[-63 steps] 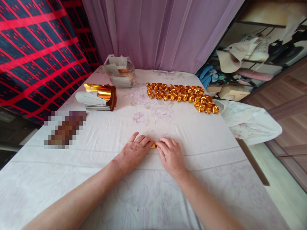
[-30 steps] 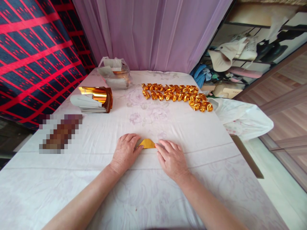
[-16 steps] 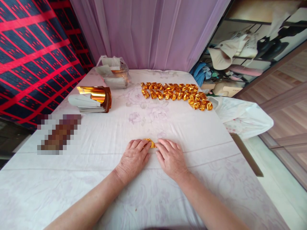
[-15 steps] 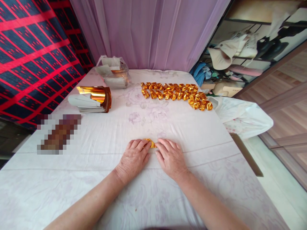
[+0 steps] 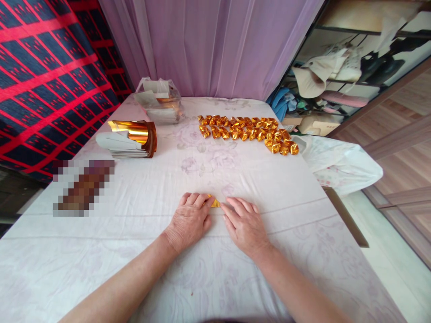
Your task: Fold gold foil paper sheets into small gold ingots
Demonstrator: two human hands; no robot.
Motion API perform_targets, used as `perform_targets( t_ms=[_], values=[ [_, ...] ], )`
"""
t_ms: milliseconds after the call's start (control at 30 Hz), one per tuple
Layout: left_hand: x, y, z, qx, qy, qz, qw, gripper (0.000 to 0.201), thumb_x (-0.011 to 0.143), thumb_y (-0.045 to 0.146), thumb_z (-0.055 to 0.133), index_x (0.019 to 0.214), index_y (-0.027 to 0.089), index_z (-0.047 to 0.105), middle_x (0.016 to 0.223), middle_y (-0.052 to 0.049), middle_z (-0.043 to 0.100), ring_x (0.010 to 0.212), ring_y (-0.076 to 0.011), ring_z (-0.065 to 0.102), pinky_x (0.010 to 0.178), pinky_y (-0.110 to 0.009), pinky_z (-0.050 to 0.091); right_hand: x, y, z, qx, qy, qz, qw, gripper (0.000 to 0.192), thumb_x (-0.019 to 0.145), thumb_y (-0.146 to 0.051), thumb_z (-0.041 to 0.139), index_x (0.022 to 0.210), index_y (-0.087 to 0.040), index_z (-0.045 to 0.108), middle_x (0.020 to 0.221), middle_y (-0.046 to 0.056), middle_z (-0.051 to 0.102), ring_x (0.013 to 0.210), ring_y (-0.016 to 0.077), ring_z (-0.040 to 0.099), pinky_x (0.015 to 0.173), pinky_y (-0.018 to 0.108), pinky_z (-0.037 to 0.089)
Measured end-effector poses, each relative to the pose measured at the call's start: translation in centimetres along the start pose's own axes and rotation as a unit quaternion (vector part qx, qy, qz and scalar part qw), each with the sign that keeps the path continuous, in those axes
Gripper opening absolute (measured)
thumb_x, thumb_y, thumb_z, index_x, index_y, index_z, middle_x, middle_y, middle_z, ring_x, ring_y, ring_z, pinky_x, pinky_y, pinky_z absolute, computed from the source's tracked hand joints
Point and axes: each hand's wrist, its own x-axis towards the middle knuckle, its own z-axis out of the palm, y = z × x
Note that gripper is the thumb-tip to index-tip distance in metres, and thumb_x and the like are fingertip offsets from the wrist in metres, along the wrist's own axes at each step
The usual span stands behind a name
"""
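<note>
On the cloth at the near middle lies a small folded piece of gold foil paper (image 5: 214, 203). My left hand (image 5: 191, 217) has its fingers curled over the paper's left part and holds it, so that part is hidden. At the right tip of the paper, my right hand (image 5: 246, 226) lies with its fingers stretched out and slightly apart, an index fingertip at or very near the tip. Farther back, several folded gold foil pieces (image 5: 249, 132) sit in rows. To the left stands a curled stack of gold foil sheets (image 5: 134, 139) with pale backs.
A clear plastic bag (image 5: 161, 105) of more sheets stands at the back left of the cloth-covered table (image 5: 161, 179). A blurred-out patch (image 5: 84, 186) covers something at left. Past the right edge are a white plastic bag (image 5: 346, 163) and shelves with a cap (image 5: 310, 76).
My right hand has shifted slightly right, with its fingers farther from the foil paper. My left hand stays on the paper, its fingers a little more curled.
</note>
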Motion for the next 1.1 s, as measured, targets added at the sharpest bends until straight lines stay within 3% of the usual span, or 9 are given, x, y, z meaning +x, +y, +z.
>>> perform_targets(
  t_ms=[400,533,633,800,1100],
  values=[
    [-0.1,-0.3,0.0,0.009,0.000,0.009,1.000,0.042,0.089,0.021,0.053,0.131,0.021,0.056,0.129,-0.007,0.060,0.112,-0.0252,0.052,0.100,-0.046,0.036,0.0,0.4,-0.3,0.014,0.004,-0.002,1.000,0.027,0.093,-0.022,0.053,0.115,-0.022,0.068,0.121,0.008,0.066,0.110,0.0240,0.056,0.091,0.040,0.041],
    [0.0,-0.5,-0.1,0.009,-0.006,0.014,1.000,0.042,0.090,0.021,0.051,0.132,0.022,0.056,0.128,-0.007,0.060,0.110,-0.0255,0.052,0.098,-0.045,0.037,1.0,0.4,-0.1,0.085,0.039,0.043,0.995,0.023,0.094,-0.020,0.048,0.105,-0.021,0.068,0.104,0.008,0.068,0.094,0.0201,0.062,0.085,0.033,0.047],
    [0.0,-0.6,-0.2,0.005,-0.014,0.014,1.000,0.041,0.091,0.022,0.050,0.132,0.021,0.057,0.129,-0.007,0.060,0.110,-0.0254,0.051,0.097,-0.045,0.037,2.2,0.0,0.6,0.161,0.060,0.087,0.981,0.019,0.093,-0.018,0.045,0.100,-0.020,0.062,0.089,0.004,0.069,0.076,0.0157,0.064,0.071,0.026,0.048],
    [0.1,-1.0,0.0,-0.019,-0.016,0.007,1.000,0.041,0.091,0.019,0.049,0.131,0.024,0.057,0.129,-0.006,0.060,0.110,-0.0245,0.051,0.096,-0.044,0.038,3.1,-0.5,1.7,0.192,0.032,0.090,0.977,0.014,0.091,-0.016,0.046,0.086,-0.022,0.058,0.078,0.001,0.069,0.071,0.0152,0.064,0.064,0.024,0.044],
    [0.4,-2.2,-0.2,-0.124,-0.010,-0.008,0.992,0.036,0.099,0.022,0.036,0.124,0.024,0.062,0.128,-0.005,0.064,0.110,-0.0227,0.054,0.095,-0.043,0.039,3.4,-1.0,1.9,0.180,0.017,0.121,0.976,0.005,0.086,-0.018,0.055,0.084,-0.022,0.056,0.076,0.000,0.067,0.071,0.0156,0.064,0.065,0.026,0.043]
  ],
)
